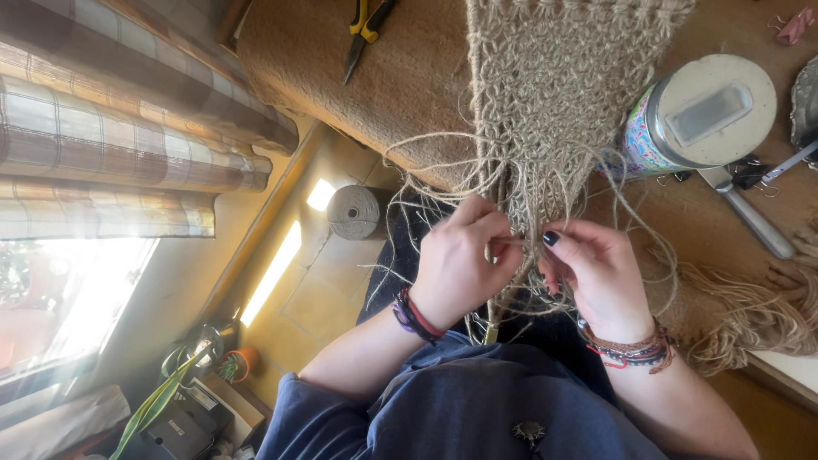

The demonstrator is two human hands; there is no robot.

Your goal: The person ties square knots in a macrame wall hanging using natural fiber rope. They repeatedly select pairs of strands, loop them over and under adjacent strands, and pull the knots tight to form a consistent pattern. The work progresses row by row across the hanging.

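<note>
Centrally, loose jute strands are pinched between the closed fingers of the left hand and the right hand, both grips shut on the cord where it hangs from the lower edge of a knotted jute weaving. The two hands are held just beside each other, fingertips nearly touching, over the lap and a dark blue garment. The weaving is draped over the edge of a bench covered in brown cloth, with its free ends trailing down and looping around the hands. To the right, a lidded tin with a floral side is seen standing on the bench, near a knife and small binder clips. Yellow-handled pliers lie further back. A spool of twine rests on the floor below.
</note>
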